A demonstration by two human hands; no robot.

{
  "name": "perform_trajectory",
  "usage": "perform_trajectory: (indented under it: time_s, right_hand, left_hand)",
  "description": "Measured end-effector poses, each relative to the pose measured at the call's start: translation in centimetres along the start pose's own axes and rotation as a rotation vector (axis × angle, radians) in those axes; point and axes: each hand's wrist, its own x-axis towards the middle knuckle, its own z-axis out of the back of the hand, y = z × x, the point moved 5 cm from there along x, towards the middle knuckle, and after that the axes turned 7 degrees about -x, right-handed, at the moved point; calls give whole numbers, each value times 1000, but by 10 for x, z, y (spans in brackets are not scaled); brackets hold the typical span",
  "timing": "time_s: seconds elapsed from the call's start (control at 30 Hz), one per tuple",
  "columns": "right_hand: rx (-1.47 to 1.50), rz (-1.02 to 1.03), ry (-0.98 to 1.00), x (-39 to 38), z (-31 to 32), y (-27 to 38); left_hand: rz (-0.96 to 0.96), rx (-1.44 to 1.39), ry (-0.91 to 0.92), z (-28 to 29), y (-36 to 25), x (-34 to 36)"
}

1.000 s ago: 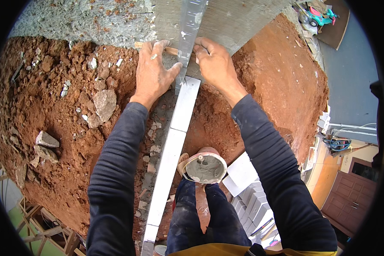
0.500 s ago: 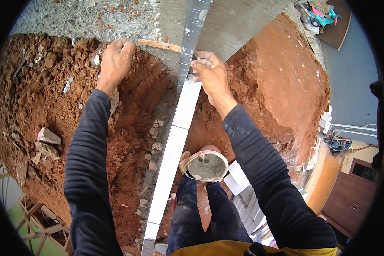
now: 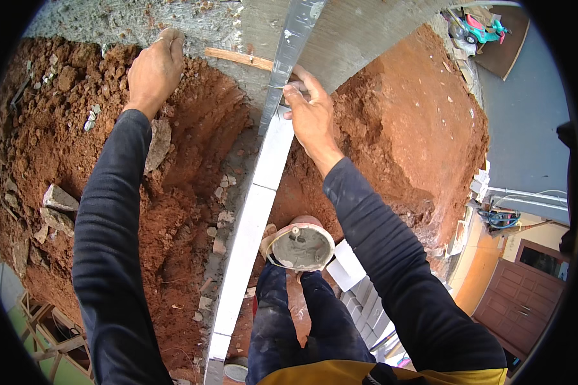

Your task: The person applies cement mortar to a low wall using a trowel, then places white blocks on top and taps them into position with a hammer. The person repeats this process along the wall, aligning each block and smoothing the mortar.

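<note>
The location is an outdoor building site, apparently beside a dwelling. Exposed red soil [image 3: 196,122] borders both sides of a row of white blocks [image 3: 250,218], which runs toward a grey cement-faced wall [image 3: 366,35]. A metal bar [image 3: 297,35] meets the row at its wall end. A bucket [image 3: 298,220] contains a grey mortar-like mix [image 3: 300,251]; stacked blocks [image 3: 365,303] stand nearby. A brown panelled door [image 3: 517,305] and a ride-on toy [image 3: 483,31] indicate the adjoining dwelling.

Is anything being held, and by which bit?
I can't tell: the right grip is at the metal bar, near its lower end; the left grip hides its inside.
</note>
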Motion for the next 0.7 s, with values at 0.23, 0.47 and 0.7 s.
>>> perform_trajectory:
  time_s: [0.23, 0.47, 0.7]
  right_hand:
    - [-134, -89, 134, 3, 6, 10]
    - [-199, 60, 23, -35, 0, 46]
    - [-231, 206, 238, -21, -63, 59]
  left_hand:
    - [138, -2, 114, -13, 9, -25]
    - [147, 12, 145, -19, 8, -16]
    - [137, -17, 56, -12, 5, 3]
